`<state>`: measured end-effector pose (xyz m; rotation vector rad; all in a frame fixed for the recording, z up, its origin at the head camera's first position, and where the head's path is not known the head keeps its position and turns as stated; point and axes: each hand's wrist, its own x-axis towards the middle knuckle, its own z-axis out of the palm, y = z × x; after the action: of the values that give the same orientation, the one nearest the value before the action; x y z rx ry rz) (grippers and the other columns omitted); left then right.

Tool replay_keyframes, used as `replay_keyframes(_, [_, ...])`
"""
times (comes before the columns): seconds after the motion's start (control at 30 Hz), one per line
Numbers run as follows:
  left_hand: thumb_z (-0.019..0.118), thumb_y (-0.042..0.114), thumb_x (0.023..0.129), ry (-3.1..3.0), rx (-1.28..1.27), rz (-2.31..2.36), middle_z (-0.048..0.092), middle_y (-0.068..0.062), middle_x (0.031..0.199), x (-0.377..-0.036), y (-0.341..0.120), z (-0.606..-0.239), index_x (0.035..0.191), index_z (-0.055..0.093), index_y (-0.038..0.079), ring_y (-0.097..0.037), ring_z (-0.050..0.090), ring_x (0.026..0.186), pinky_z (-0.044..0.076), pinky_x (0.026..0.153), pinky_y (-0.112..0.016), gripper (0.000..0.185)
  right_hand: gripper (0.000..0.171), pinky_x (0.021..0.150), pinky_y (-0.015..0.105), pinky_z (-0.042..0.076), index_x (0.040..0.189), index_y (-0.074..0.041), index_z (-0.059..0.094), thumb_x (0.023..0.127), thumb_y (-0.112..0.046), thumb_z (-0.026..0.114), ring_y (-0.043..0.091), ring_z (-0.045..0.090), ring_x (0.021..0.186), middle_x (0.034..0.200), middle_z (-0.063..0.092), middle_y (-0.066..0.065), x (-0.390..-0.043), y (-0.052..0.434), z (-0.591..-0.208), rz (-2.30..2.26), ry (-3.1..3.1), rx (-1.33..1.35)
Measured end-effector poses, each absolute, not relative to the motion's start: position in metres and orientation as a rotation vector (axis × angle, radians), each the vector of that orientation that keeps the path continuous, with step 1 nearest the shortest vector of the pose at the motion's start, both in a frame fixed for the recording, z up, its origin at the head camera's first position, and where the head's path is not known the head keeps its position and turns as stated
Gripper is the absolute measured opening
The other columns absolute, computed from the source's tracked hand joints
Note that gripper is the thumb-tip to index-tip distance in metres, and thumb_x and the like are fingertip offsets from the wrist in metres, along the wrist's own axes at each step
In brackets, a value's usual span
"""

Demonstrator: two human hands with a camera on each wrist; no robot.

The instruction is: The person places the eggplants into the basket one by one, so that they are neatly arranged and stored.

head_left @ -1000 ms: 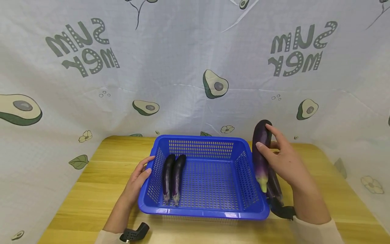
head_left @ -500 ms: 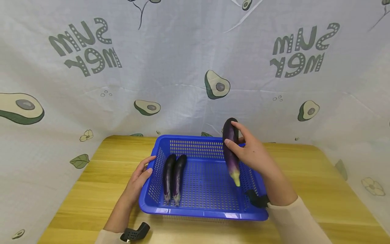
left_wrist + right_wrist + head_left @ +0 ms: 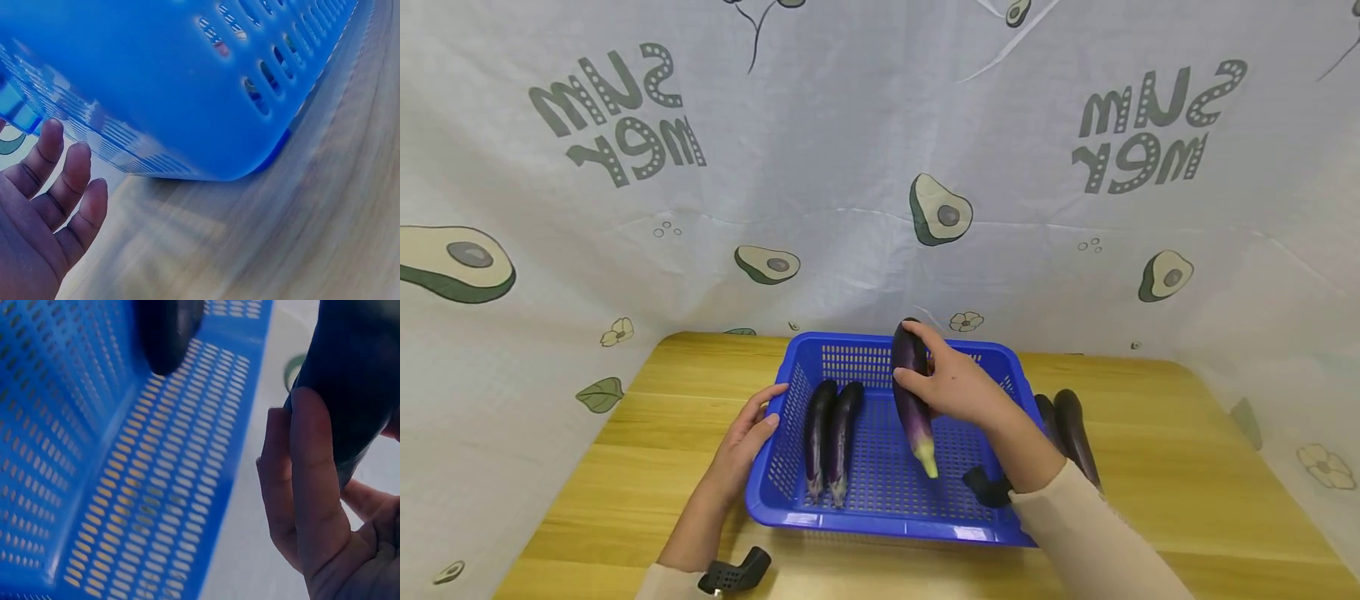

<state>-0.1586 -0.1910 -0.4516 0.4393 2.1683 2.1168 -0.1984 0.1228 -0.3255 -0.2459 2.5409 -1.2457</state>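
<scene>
My right hand (image 3: 958,385) grips a purple eggplant (image 3: 910,408) by its upper part, with the pale green stem end pointing down. It is over the blue plastic basket (image 3: 902,527); in the right wrist view the fingers curl along the dark eggplant (image 3: 359,369). Two slender dark eggplants, a left one (image 3: 820,442) and a right one (image 3: 845,442), lie side by side inside at the basket's left. My left hand (image 3: 737,446) rests thumb and index finger on the basket's left rim. In the left wrist view its other fingers (image 3: 75,169) are loosely bent beside the outer wall.
Two more dark eggplants, the nearer (image 3: 1075,429) and one partly hidden (image 3: 1047,417), lie on the wooden table (image 3: 1165,467) right of the basket, partly behind my right arm. A white cloth (image 3: 850,167) printed with avocados hangs behind the table.
My right hand has carried the eggplant left, from beyond the basket's right rim to over its middle. The two eggplants on the right have come into clearer view. My left hand stays at the rim.
</scene>
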Motion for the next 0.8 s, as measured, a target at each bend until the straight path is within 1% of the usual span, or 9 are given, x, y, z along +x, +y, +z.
replay_keyframes(0.17, [0.038, 0.02, 0.108, 2.173, 0.426, 2.116, 0.045, -0.032, 0.138, -0.159, -0.192, -0.452, 0.153, 0.034, 0.013, -0.039, 0.062, 0.111, 0.064, 0.082, -0.041, 0.046, 0.075, 0.063, 0.038, 0.064, 0.161, -0.03, 0.024, 0.098, -0.027, 0.066, 0.025, 0.074, 0.079, 0.135, 0.056, 0.03, -0.201, 0.106, -0.339, -1.216, 2.509, -0.249])
replay_keyframes(0.3, [0.039, 0.021, 0.108, 2.174, 0.428, 2.117, 0.045, -0.032, 0.138, -0.16, -0.193, -0.453, 0.153, 0.034, 0.013, -0.038, 0.062, 0.111, 0.064, 0.082, -0.041, 0.046, 0.075, 0.063, 0.039, 0.064, 0.16, -0.027, 0.028, 0.097, -0.026, 0.069, 0.023, 0.073, 0.076, 0.136, 0.056, 0.029, -0.202, 0.094, -0.346, -1.186, 2.48, -0.259])
replay_keyframes(0.4, [0.039, 0.021, 0.108, 2.176, 0.425, 2.116, 0.044, -0.032, 0.139, -0.16, -0.192, -0.452, 0.153, 0.035, 0.014, -0.038, 0.062, 0.111, 0.064, 0.082, -0.041, 0.046, 0.076, 0.063, 0.042, 0.064, 0.158, -0.026, 0.031, 0.094, -0.027, 0.072, 0.023, 0.073, 0.072, 0.132, 0.058, 0.028, -0.203, 0.087, -0.351, -1.172, 2.47, -0.26])
replay_keyframes(0.57, [0.038, 0.021, 0.108, 2.171, 0.428, 2.114, 0.043, -0.032, 0.141, -0.159, -0.192, -0.453, 0.154, 0.034, 0.014, -0.039, 0.062, 0.112, 0.064, 0.083, -0.042, 0.046, 0.078, 0.061, 0.042, 0.064, 0.156, -0.023, 0.033, 0.091, -0.027, 0.076, 0.022, 0.071, 0.066, 0.121, 0.061, 0.027, -0.207, 0.08, -0.364, -1.14, 2.473, -0.243])
replay_keyframes(0.8, [0.038, 0.022, 0.108, 2.17, 0.421, 2.111, 0.044, -0.031, 0.141, -0.159, -0.192, -0.453, 0.154, 0.035, 0.015, -0.04, 0.061, 0.113, 0.064, 0.083, -0.043, 0.046, 0.08, 0.056, 0.039, 0.063, 0.152, -0.018, 0.032, 0.088, -0.025, 0.08, 0.024, 0.07, 0.057, 0.116, 0.06, 0.033, -0.21, 0.073, -0.38, -1.112, 2.478, -0.239])
